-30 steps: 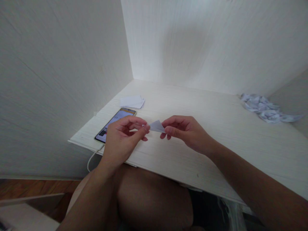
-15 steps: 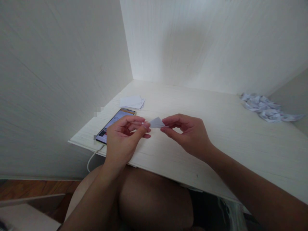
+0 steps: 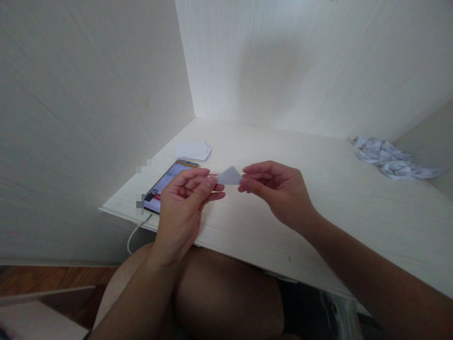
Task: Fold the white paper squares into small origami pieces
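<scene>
A small piece of white paper (image 3: 230, 176), folded to a triangle with its point away from me, is held above the desk between both hands. The thumb and fingers of my left hand (image 3: 187, 196) pinch its left corner. At the right corner, my right hand (image 3: 278, 186) grips it between thumb and fingertips. Partly behind my left hand lies a phone (image 3: 166, 175) with its screen lit and digits on it.
White paper slips (image 3: 193, 149) lie stacked beyond the phone. A heap of folded white papers (image 3: 385, 158) sits at the desk's far right. A white cable (image 3: 132, 236) hangs over the front edge of the white desk (image 3: 318, 226). Panels rise at the left and back.
The triangle's face has tilted into fuller view. My right thumb has shifted onto its right corner, and my left hand has moved slightly right, uncovering more of the phone.
</scene>
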